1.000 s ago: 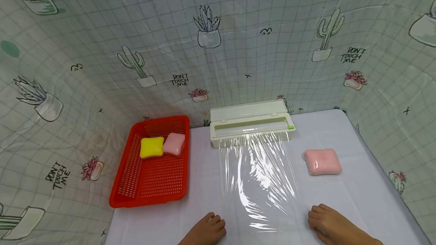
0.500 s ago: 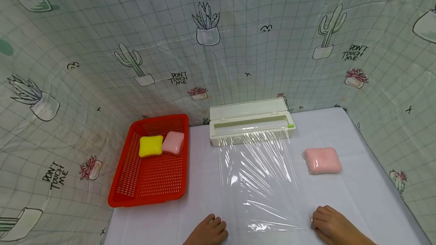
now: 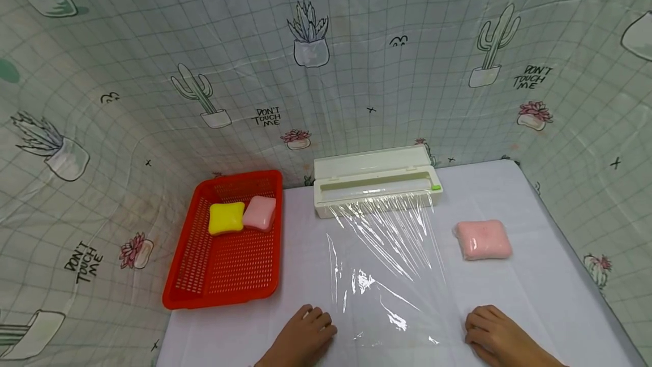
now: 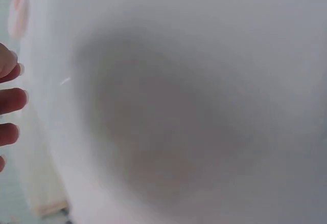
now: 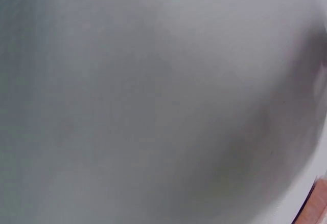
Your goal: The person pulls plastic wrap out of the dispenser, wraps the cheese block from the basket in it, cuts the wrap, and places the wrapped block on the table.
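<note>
A sheet of clear plastic wrap (image 3: 377,282) runs forward over the white table from its dispenser box (image 3: 379,191), whose lid stands raised at the back. My left hand (image 3: 301,334) is just beside the sheet's left front corner, fingers loosely bent; the left wrist view shows the fingertips (image 4: 13,101) with nothing seen between them. At the right front corner, my right hand (image 3: 501,337) has its fingers curled in at the wrap's edge and pinches it. A pink soap bar (image 3: 483,240), wrapped in film, lies beyond the right hand. The right wrist view is mostly blurred.
A red plastic basket (image 3: 224,299) stands at the left, holding a yellow soap bar (image 3: 226,218) and a pink soap bar (image 3: 260,213) near its back. A cactus-print cloth (image 3: 356,89) hangs behind and on both sides of the table.
My left hand has shifted slightly left and forward, away from the wrap. The sheet's left side looks slacker, with its shine in new places. The right hand has barely moved.
</note>
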`<action>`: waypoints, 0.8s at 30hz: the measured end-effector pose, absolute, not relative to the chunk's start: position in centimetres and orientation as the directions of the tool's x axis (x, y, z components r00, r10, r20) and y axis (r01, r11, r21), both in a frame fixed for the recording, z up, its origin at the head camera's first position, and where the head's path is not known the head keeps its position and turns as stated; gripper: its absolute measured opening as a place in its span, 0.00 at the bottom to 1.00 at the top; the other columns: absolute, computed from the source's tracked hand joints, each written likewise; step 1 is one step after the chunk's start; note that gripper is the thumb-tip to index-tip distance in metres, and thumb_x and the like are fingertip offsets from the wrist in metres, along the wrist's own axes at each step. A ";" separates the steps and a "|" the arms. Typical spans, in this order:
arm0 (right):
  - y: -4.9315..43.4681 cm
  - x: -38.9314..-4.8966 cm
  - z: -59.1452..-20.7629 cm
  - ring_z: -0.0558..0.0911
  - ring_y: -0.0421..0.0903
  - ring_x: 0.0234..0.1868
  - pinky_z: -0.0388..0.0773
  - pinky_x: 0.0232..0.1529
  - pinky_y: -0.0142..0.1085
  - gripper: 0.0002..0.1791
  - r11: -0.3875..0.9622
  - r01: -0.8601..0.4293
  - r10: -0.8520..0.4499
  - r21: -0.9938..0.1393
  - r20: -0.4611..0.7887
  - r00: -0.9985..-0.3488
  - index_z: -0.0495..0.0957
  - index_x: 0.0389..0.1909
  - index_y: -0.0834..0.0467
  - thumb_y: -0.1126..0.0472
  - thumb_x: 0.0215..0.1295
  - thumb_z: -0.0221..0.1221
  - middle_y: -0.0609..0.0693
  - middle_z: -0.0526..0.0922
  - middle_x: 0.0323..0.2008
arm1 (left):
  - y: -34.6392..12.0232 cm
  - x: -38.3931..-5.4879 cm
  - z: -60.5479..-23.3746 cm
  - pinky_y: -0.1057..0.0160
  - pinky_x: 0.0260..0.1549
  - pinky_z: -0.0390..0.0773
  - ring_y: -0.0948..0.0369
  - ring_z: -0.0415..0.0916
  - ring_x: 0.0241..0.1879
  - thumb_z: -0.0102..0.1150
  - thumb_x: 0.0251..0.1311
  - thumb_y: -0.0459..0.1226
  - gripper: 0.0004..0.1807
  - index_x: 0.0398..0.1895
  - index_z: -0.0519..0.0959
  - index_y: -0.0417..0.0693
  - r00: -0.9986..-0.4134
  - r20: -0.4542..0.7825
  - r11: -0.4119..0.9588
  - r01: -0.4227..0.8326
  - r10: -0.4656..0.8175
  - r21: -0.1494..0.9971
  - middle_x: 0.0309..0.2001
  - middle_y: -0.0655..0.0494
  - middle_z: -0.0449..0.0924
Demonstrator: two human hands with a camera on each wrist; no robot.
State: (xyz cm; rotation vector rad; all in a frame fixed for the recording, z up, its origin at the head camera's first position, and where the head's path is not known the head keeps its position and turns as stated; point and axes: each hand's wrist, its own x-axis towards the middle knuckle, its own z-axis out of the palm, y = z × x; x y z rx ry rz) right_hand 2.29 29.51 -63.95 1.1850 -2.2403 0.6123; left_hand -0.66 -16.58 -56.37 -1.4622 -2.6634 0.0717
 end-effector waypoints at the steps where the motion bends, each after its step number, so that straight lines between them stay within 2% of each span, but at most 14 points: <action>1: 29.5 2.3 -64.0 0.74 0.36 0.40 0.66 0.55 0.30 0.29 0.513 -0.847 -0.607 -0.142 0.637 -0.475 0.81 0.23 0.44 0.48 0.86 0.41 0.34 0.78 0.35 | -16.7 -1.1 -55.8 0.63 0.53 0.79 0.66 0.77 0.45 0.74 0.63 0.47 0.10 0.45 0.86 0.62 -0.545 0.094 0.553 0.828 0.833 -0.094 0.42 0.66 0.83; 8: 29.5 2.2 -63.8 0.75 0.37 0.40 0.67 0.54 0.31 0.30 0.517 -0.842 -0.604 -0.157 0.629 -0.488 0.82 0.22 0.44 0.47 0.86 0.40 0.35 0.78 0.35 | -17.8 -4.4 -50.7 0.58 0.55 0.79 0.61 0.78 0.48 0.77 0.60 0.46 0.13 0.46 0.86 0.60 -0.649 0.199 0.673 0.733 0.735 -0.097 0.45 0.63 0.83; 12: 29.5 2.3 -63.7 0.76 0.37 0.40 0.67 0.55 0.30 0.32 0.533 -0.830 -0.609 -0.162 0.608 -0.510 0.83 0.22 0.44 0.45 0.85 0.39 0.34 0.79 0.35 | -18.7 -6.3 -47.9 0.54 0.59 0.78 0.58 0.78 0.53 0.78 0.60 0.46 0.16 0.50 0.86 0.59 -0.714 0.173 0.733 0.674 0.678 -0.092 0.48 0.61 0.83; 17: 29.6 2.3 -63.5 0.77 0.37 0.41 0.67 0.56 0.29 0.33 0.539 -0.824 -0.621 -0.177 0.577 -0.530 0.84 0.23 0.43 0.43 0.85 0.38 0.34 0.80 0.37 | -20.3 -8.7 -45.1 0.45 0.66 0.74 0.51 0.75 0.61 0.78 0.59 0.44 0.22 0.56 0.85 0.53 -0.809 0.112 0.814 0.581 0.577 -0.005 0.57 0.53 0.83; 19: 29.7 2.3 -63.5 0.77 0.36 0.41 0.67 0.55 0.29 0.30 0.535 -0.824 -0.627 -0.185 0.566 -0.535 0.84 0.23 0.43 0.42 0.85 0.42 0.33 0.80 0.37 | -21.1 -9.7 -44.3 0.42 0.67 0.72 0.48 0.74 0.62 0.77 0.60 0.42 0.24 0.59 0.84 0.50 -0.829 0.100 0.831 0.556 0.550 0.036 0.59 0.49 0.82; 22: 29.8 2.3 -63.5 0.77 0.36 0.42 0.68 0.55 0.29 0.21 0.530 -0.826 -0.635 -0.190 0.557 -0.535 0.85 0.24 0.42 0.45 0.80 0.56 0.33 0.80 0.38 | -22.3 -11.2 -43.6 0.37 0.67 0.70 0.44 0.72 0.64 0.76 0.62 0.40 0.25 0.61 0.82 0.45 -0.848 0.093 0.845 0.529 0.521 0.085 0.61 0.45 0.80; 24: 29.8 2.2 -63.4 0.77 0.36 0.42 0.68 0.56 0.29 0.19 0.528 -0.828 -0.636 -0.189 0.557 -0.534 0.85 0.24 0.42 0.46 0.78 0.58 0.33 0.81 0.38 | -23.1 -12.1 -43.4 0.35 0.67 0.69 0.42 0.72 0.65 0.74 0.63 0.39 0.26 0.63 0.80 0.43 -0.860 0.084 0.853 0.511 0.504 0.105 0.62 0.43 0.79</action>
